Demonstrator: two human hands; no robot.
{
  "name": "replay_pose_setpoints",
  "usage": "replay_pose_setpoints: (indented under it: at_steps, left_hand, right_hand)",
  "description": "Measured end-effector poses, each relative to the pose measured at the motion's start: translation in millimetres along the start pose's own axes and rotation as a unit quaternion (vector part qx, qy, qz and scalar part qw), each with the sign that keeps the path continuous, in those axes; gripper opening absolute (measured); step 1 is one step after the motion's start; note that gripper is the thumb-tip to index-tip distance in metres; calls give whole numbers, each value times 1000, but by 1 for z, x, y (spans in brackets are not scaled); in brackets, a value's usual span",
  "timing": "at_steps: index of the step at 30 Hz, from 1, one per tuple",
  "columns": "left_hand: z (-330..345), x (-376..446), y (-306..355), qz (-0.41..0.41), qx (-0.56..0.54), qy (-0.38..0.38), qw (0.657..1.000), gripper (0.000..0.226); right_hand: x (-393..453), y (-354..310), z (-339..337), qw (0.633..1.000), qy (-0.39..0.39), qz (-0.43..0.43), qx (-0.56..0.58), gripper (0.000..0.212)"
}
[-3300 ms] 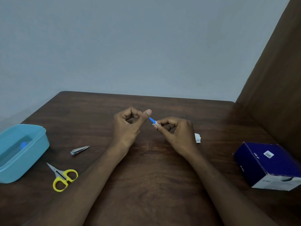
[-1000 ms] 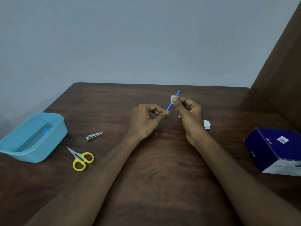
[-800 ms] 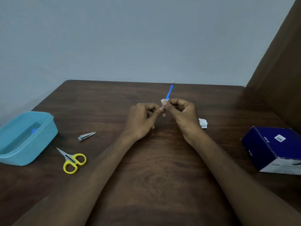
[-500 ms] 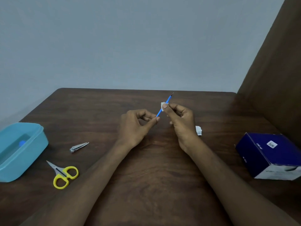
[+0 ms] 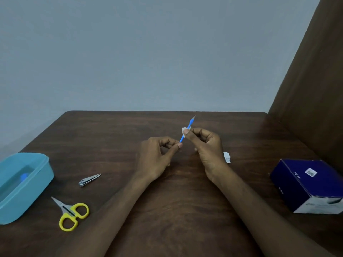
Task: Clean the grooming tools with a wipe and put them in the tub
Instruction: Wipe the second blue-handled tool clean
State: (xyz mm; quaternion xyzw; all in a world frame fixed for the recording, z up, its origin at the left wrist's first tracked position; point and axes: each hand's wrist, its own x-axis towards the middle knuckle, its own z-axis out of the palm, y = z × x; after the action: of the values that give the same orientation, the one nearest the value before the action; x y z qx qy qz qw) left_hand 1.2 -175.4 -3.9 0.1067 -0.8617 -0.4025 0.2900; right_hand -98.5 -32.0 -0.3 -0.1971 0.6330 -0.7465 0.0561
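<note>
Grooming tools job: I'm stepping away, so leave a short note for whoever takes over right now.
Left hand pinches the lower end of the thin blue stick tool, which points up and away.
Right hand pinches a small white wipe round its shaft.
Light blue plastic tub at the left edge already holds one small blue item.
Silver nail clipper and yellow-handled scissors lie on the brown wooden table beside the tub.
Left: finish the stick, tub it, then wipe and tub clipper and scissors.
</note>
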Motion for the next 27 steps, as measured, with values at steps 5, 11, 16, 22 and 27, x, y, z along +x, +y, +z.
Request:
replay_pose_setpoints:
  at_steps: [5,11,16,22,27]
  left_hand:
    - [1,0,2,16,0,-34,999,24]
    - [-1,-1,2,15,-22,6,1000,21]
    - [-1,-2,1,8,-16,9,1000,22]
    - [0,-1,0,16,11,4,1000,23]
    - [-3,-3,5,6,41,11,999,22]
  right_hand:
    - [1,-3,0,998,28,5,54,9]
    - [0,-2,2,999,20,9,37,20]
    - [1,3,1,999,-8,22,45,22]
    - [-2,1,2,997,-53,20,60,18]
    - [-2,0,1,997,-62,26,35,18]
